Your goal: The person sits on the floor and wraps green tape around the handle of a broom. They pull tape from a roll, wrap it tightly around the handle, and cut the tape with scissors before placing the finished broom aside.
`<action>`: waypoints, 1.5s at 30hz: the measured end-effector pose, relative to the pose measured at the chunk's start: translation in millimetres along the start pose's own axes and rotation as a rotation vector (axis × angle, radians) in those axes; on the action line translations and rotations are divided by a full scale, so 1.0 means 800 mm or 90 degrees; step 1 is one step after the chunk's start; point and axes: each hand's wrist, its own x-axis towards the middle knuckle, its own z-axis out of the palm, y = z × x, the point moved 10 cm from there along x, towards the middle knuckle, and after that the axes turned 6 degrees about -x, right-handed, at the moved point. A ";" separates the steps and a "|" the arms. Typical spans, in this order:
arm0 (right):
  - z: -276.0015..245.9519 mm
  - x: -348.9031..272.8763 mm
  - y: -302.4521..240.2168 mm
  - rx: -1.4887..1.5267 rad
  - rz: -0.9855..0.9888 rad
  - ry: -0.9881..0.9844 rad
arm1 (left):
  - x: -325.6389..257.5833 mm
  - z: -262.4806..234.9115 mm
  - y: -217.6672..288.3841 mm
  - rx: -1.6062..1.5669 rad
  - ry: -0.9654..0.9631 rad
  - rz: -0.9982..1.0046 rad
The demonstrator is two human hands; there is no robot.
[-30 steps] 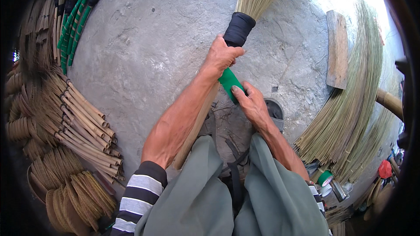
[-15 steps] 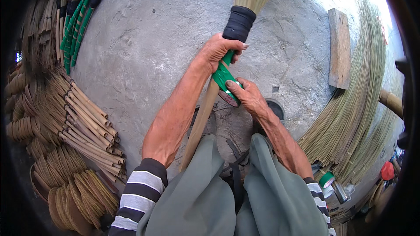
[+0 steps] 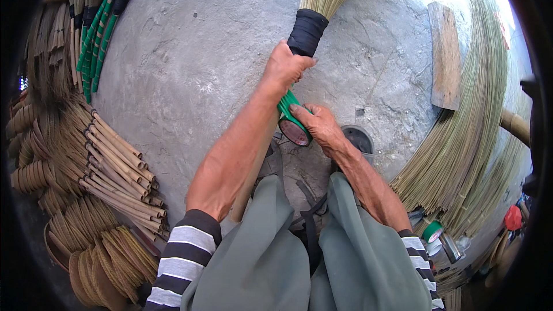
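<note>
A broom (image 3: 307,29) with a black-wrapped neck and straw bristles points away from me over the concrete floor (image 3: 196,63). My left hand (image 3: 286,66) grips its handle just below the black wrap. A roll of green tape (image 3: 294,125) is held in my right hand (image 3: 315,126) against the handle, and a band of green tape covers the handle between my two hands. The bare wooden handle (image 3: 253,173) runs down under my left forearm toward my lap.
Bundles of bare broom handles (image 3: 115,161) lie at the left. Finished brooms with green-taped handles (image 3: 95,40) lie at the upper left. Loose straw sheaves (image 3: 466,155) and a wooden plank (image 3: 444,55) are at the right. Another green tape roll (image 3: 433,231) sits lower right.
The tape roll has come around from behind the handle to its near side, with my right hand turning along with it. My left hand stays just below the black wrap.
</note>
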 end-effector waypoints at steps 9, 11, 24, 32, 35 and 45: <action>-0.009 0.004 -0.015 -0.169 -0.024 0.030 | -0.010 -0.013 0.010 0.005 0.043 0.069; -0.005 -0.005 -0.005 -0.126 -0.011 0.034 | -0.014 0.008 -0.018 -0.119 -0.087 -0.083; 0.010 -0.008 0.008 0.004 0.008 -0.011 | -0.018 0.015 -0.005 -0.278 -0.125 -0.074; 0.011 -0.010 0.016 0.066 0.042 0.006 | -0.013 0.007 -0.025 -0.127 -0.071 -0.078; 0.013 -0.009 0.016 0.059 0.047 0.022 | -0.013 -0.010 -0.022 -0.175 -0.047 -0.063; 0.015 -0.022 -0.003 -0.024 -0.016 0.025 | -0.020 -0.029 0.006 0.258 0.192 0.108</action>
